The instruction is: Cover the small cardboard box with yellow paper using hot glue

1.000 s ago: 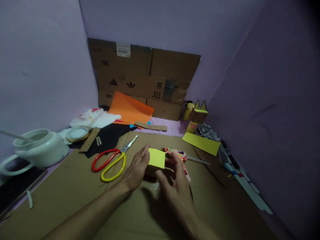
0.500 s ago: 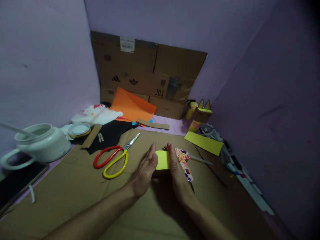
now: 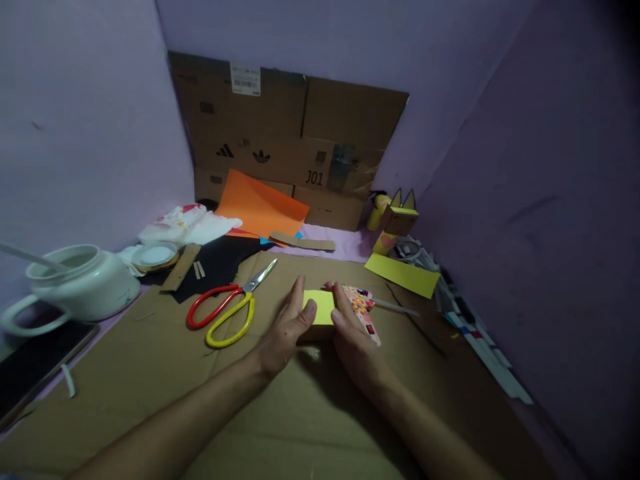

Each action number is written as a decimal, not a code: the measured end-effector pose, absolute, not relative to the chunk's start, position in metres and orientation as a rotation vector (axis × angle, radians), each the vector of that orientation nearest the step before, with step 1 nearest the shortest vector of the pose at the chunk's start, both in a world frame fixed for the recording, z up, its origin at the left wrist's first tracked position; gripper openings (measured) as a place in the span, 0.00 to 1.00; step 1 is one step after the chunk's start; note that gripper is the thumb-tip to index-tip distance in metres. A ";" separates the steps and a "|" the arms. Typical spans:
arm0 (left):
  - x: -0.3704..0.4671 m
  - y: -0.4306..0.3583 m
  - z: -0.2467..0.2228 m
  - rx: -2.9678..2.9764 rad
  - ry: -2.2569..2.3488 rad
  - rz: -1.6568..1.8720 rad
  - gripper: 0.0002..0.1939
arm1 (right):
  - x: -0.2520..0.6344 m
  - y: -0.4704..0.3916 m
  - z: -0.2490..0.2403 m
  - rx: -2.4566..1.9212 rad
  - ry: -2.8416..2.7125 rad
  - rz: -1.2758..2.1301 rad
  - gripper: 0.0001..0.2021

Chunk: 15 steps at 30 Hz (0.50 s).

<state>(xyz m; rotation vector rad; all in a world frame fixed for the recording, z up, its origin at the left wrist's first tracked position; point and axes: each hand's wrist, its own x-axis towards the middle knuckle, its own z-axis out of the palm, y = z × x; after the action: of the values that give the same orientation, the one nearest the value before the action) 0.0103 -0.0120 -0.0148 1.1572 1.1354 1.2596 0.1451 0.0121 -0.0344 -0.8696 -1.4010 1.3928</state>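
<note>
A small box with a yellow top (image 3: 320, 307) and brown side is held between my two hands above the cardboard sheet (image 3: 260, 407). My left hand (image 3: 287, 327) grips its left side, the thumb at the edge of the yellow top. On the right side, my right hand (image 3: 355, 337) presses with the thumb on the near corner. Scissors with red and yellow handles (image 3: 230, 310) lie to the left of my hands. Partly behind my right hand is a glue gun with a colourful patterned body (image 3: 361, 303), a pale stick coming out of its end.
A white pot (image 3: 83, 283) stands at the left beside a dark phone (image 3: 45, 360). Orange paper (image 3: 263, 207) leans at the back. A yellow strip (image 3: 403, 275) and a cardboard animal figure (image 3: 397, 223) are at the back right. Markers (image 3: 487, 357) line the right edge.
The hands and box have shifted slightly left within the view. Both thumbs have moved closer onto the box's top edges, and its brown front side shows more. The whole view has shifted a little.
</note>
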 end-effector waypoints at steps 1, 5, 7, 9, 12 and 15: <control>0.010 -0.013 -0.009 1.101 1.100 1.276 0.37 | 0.148 0.009 -0.028 -0.796 -1.403 1.490 0.32; 0.004 -0.017 0.016 0.821 0.926 1.312 0.36 | 0.152 -0.002 -0.009 -0.729 -1.572 1.434 0.36; -0.001 -0.019 0.025 0.709 0.874 1.315 0.36 | 0.150 -0.004 -0.006 -0.787 -1.572 1.362 0.34; -0.007 -0.020 0.029 0.676 0.840 1.286 0.38 | 0.148 -0.004 -0.006 -0.802 -1.460 1.438 0.33; -0.013 -0.022 0.028 0.760 0.825 1.198 0.41 | 0.147 -0.001 -0.008 -0.748 -1.278 1.609 0.33; -0.014 -0.022 0.022 0.861 0.857 1.114 0.44 | 0.149 -0.001 -0.007 -0.733 -1.220 1.655 0.32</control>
<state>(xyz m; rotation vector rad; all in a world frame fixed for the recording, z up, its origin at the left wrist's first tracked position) -0.0141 -0.0223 0.0219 0.8615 0.8575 1.1143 0.1488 -0.0012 -0.0073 -0.7326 -1.2199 1.6553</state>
